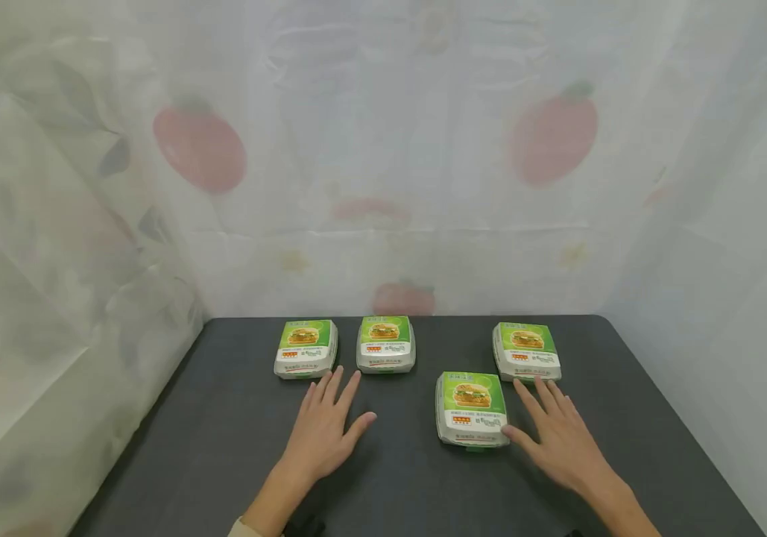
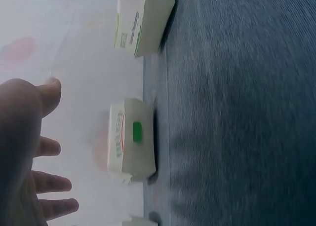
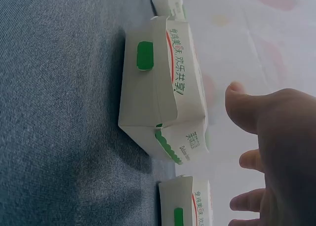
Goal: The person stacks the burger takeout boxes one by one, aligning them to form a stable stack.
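Several closed burger boxes, white with green lids printed with a burger, lie on the dark table. My left hand (image 1: 324,429) is spread above the table, its fingertips in front of the far-left burger box (image 1: 303,349) and the burger box beside it (image 1: 385,344). Nothing is in that hand. On the right, my right hand (image 1: 560,436) is spread too and holds nothing. Its thumb tip overlaps the right edge of the nearest burger box (image 1: 472,409) in the head view. Its other fingertips point at the back-right burger box (image 1: 526,350). Green tabs (image 3: 145,56) show on the box fronts.
A dark cloth-like surface covers the table (image 1: 222,462). Its far edge meets a pale curtain (image 1: 383,149) printed with strawberries. More curtain (image 1: 54,298) hangs along the left side, and a whitish sheet (image 1: 712,261) along the right.
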The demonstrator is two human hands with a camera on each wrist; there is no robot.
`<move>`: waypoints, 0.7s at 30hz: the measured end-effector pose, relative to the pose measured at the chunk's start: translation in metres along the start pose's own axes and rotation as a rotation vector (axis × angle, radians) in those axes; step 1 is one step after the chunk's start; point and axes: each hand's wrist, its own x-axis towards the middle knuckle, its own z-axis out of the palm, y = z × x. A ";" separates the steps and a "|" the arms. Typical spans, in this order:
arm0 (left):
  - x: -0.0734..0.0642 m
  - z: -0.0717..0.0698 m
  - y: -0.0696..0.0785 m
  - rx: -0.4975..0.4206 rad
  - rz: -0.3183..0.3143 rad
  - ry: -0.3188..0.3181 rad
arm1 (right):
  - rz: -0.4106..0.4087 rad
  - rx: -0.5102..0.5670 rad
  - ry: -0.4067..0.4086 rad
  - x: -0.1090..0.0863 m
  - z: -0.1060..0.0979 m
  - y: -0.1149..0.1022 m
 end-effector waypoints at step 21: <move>0.026 0.027 0.038 -0.439 -0.013 -0.129 | 0.129 0.386 -0.148 0.017 0.004 -0.001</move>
